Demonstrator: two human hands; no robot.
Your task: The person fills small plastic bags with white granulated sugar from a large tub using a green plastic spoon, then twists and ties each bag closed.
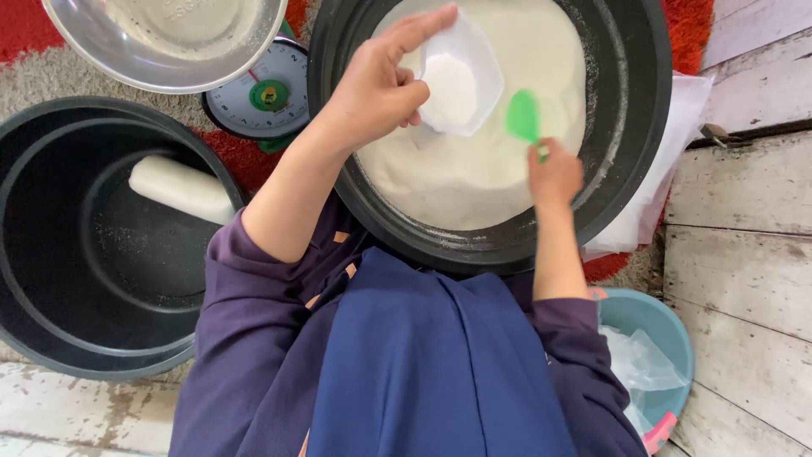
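While seen from the head camera above the big black tub point(626, 127) of white powder point(474, 182), filling underway: left hand point(376, 89) gripping a small clear bag point(461, 80) half full, right hand point(554, 173) closed on green scoop point(523, 116), likely calling for another careful scoop into the bag mouth.

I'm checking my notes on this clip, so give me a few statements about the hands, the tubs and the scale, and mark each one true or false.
1. The left hand holds a clear plastic bag with white powder in it. True.
2. The right hand holds a red ladle. False: it holds a green spoon.
3. The big black tub under the hands holds white powder. True.
4. The other black tub holds nothing. False: a filled white packet lies in it.
5. The dial scale sits beside a metal bowl. True.
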